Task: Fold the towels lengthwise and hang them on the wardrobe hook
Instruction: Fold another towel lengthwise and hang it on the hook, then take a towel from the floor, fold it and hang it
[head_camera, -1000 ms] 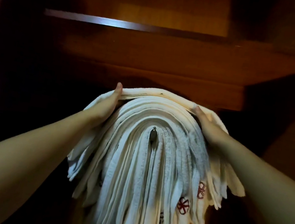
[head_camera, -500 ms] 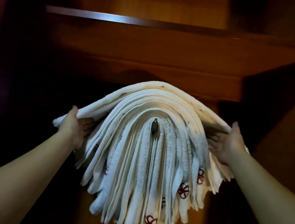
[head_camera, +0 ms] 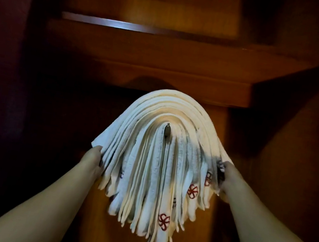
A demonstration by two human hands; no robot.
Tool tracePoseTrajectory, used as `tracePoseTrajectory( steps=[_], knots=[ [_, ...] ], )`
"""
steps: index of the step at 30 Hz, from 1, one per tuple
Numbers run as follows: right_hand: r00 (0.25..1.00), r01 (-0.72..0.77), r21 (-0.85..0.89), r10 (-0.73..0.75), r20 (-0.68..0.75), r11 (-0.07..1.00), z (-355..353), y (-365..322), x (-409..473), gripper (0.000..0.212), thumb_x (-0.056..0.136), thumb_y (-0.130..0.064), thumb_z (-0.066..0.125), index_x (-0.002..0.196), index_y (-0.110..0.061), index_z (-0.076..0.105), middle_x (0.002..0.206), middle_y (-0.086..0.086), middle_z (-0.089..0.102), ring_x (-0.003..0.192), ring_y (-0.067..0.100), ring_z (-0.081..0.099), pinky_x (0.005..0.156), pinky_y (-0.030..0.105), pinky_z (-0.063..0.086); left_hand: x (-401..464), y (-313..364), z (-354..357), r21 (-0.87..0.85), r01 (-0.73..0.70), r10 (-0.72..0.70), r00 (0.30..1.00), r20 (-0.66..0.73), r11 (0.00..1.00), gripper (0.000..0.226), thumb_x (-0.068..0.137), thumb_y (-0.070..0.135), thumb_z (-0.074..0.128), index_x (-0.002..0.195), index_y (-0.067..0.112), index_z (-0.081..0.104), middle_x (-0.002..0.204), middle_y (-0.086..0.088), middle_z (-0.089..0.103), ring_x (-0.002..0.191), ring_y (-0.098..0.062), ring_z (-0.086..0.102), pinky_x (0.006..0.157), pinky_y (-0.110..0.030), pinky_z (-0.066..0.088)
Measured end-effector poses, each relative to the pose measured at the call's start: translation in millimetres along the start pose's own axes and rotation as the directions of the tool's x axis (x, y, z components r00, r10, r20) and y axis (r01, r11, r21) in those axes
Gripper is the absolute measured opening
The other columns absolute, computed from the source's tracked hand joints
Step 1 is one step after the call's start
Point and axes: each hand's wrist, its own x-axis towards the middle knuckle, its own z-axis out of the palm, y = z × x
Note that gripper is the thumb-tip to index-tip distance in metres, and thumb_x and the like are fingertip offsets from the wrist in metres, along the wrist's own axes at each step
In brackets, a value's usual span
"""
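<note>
Head view, dim light. A thick stack of white towels (head_camera: 160,163) hangs doubled over a small metal hook (head_camera: 167,130) fixed to the vertical wooden panel (head_camera: 178,229) of the wardrobe, just below the lowest ledge of the stepped wooden moulding (head_camera: 161,81). The towels arch over the hook in nested layers; their folded edges fan downward and their lower ends hang free in front of the panel. Several ends carry a red embroidered motif (head_camera: 163,221). The hook tip shows at the centre of the arch, in the gap between the innermost layers.

Both bare forearms reach up and forward from the bottom corners of the frame, converging on the stack from either side.

Left hand (head_camera: 93,160): at the left outer edge of the stack, about mid-height of the hanging part. Back of hand faces the camera. The hand touches the outermost layers; its fingers go under or behind the cloth and are hidden, so whether they are spread or pinching cannot be told.

Right hand (head_camera: 227,178): at the right outer edge, at about the same height as the left. Fingertips (head_camera: 220,166) curl inward, close together, onto the outermost layers; the cloth there looks gathered under them. Thumb position not visible.

The outermost towel flares outward at both hands, wider than the layers beneath.
</note>
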Motion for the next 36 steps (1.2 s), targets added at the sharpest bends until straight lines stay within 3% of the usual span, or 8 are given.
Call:
tracePoseTrajectory(
  steps=[2, 4, 7, 12, 17, 24, 30, 36],
  knots=[
    [0.997, -0.057, -0.03, 0.056, -0.047, 0.998, -11, 11, -12, 0.025, 0.1, -0.024, 0.05, 0.096, -0.003, 0.062, 0.107, 0.016, 0.066, 0.094, 0.03, 0.064, 0.08, 0.037, 0.05, -1, -5, -12, 0.029, 0.036, -0.036, 0.999, -0.022, 0.999, 0.021, 0.104, 0.022, 0.045, 0.096, 0.007, 0.058, 0.061, -0.01, 0.063, 0.066, -0.022, 0.055, 0.04, -0.025, 0.048],
    [0.988, -0.108, -0.123, 0.093, -0.121, 0.987, -21, 21, -26, 0.028, 0.103, -0.024, 0.046, 0.096, -0.001, 0.059, 0.122, 0.017, 0.062, 0.114, 0.031, 0.057, 0.095, 0.035, 0.044, -7, -8, -25, 0.077, 0.044, -0.043, 0.999, -0.022, 0.996, 0.021, 0.103, 0.018, 0.046, 0.096, 0.006, 0.062, 0.068, -0.012, 0.068, 0.073, -0.022, 0.058, 0.054, -0.023, 0.053],
    [0.984, -0.097, -0.182, 0.066, -0.167, 0.979, -32, 30, -55, 0.031, 0.101, -0.028, 0.052, 0.083, -0.003, 0.057, 0.083, 0.008, 0.055, 0.069, 0.02, 0.05, 0.058, 0.028, 0.035, -26, -11, -42, 0.133, 0.029, -0.019, 0.997, -0.068, 0.991, 0.035, 0.104, 0.021, 0.045, 0.136, 0.009, 0.052, 0.137, -0.013, 0.055, 0.125, -0.029, 0.052, 0.099, -0.038, 0.042],
    [0.995, -0.03, -0.256, 0.004, -0.099, 0.966, -34, 54, -98, 0.028, 0.099, -0.034, 0.051, 0.081, -0.014, 0.059, 0.105, 0.008, 0.066, 0.069, 0.016, 0.053, 0.058, 0.029, 0.034, -67, -22, -72, 0.336, -0.026, 0.012, 0.999, 0.043, 0.942, 0.019, 0.106, 0.019, 0.038, 0.114, 0.014, 0.055, 0.088, -0.006, 0.054, 0.074, -0.02, 0.051, 0.064, -0.029, 0.041],
    [0.996, 0.071, -0.66, -0.013, 0.092, 0.748, -65, 97, -163, 0.029, 0.101, -0.035, 0.047, 0.098, -0.015, 0.067, 0.1, 0.004, 0.068, 0.079, 0.014, 0.06, 0.065, 0.028, 0.041, -108, -65, -102, 0.645, -0.132, -0.075, 0.956, 0.284, 0.753, 0.036, 0.101, 0.028, 0.05, 0.133, 0.012, 0.057, 0.13, -0.01, 0.057, 0.117, -0.023, 0.054, 0.091, -0.034, 0.04],
    [0.977, 0.21, -0.952, -0.014, 0.212, 0.224, -168, 184, -274, 0.025, 0.102, -0.04, 0.047, 0.118, -0.026, 0.062, 0.108, -0.004, 0.064, 0.093, 0.013, 0.061, 0.076, 0.032, 0.049, -195, -154, -131, 0.797, -0.461, -0.314, 0.747, 0.586, 0.391, 0.032, 0.1, 0.039, 0.05, 0.126, 0.021, 0.059, 0.106, 0.007, 0.055, 0.083, -0.006, 0.053, 0.069, -0.022, 0.041],
    [0.991, 0.04, -0.991, 0.122, 0.056, 0.131, -284, 254, -345, 0.035, 0.1, -0.043, 0.051, 0.128, -0.025, 0.06, 0.123, -0.007, 0.061, 0.108, 0.014, 0.058, 0.083, 0.025, 0.04, -276, -263, -137, 0.757, -0.569, -0.52, 0.562, 0.643, 0.321, 0.036, 0.102, 0.032, 0.048, 0.135, 0.016, 0.052, 0.082, 0.003, 0.057, 0.049, -0.006, 0.046, 0.044, -0.02, 0.035],
    [0.968, -0.211, -0.967, 0.17, -0.186, 0.141, -424, 309, -401, 0.041, 0.098, -0.038, 0.055, 0.133, -0.017, 0.058, 0.133, 0.003, 0.06, 0.12, 0.019, 0.056, 0.092, 0.025, 0.039, -360, -374, -104, 0.733, -0.609, -0.709, 0.371, 0.6, 0.301, 0.042, 0.101, 0.034, 0.051, 0.139, 0.018, 0.05, 0.123, 0.0, 0.059, 0.094, -0.013, 0.06, 0.078, -0.029, 0.05]
  ],
)
